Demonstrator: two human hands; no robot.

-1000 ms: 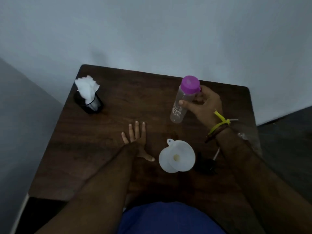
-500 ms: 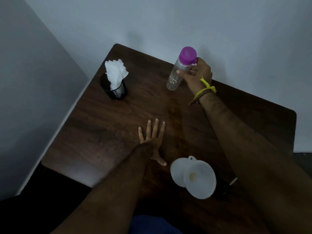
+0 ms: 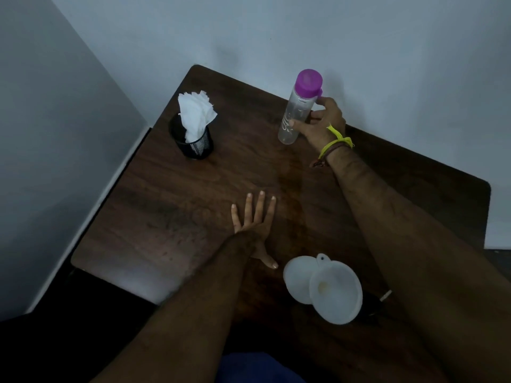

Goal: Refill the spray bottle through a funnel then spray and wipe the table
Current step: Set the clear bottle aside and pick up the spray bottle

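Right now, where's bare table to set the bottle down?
Free: the patch between cup, bottle and left hand; also the table's near-left corner. Crowded: near edge around the funnel, under the right arm.

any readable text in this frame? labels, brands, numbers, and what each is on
Clear bottle with the purple cap, held by the right hand: white lettering runs along its side, partly covered by the thumb and too blurred to read.
Funnel, mesh cup of tissues, table: no text visible.
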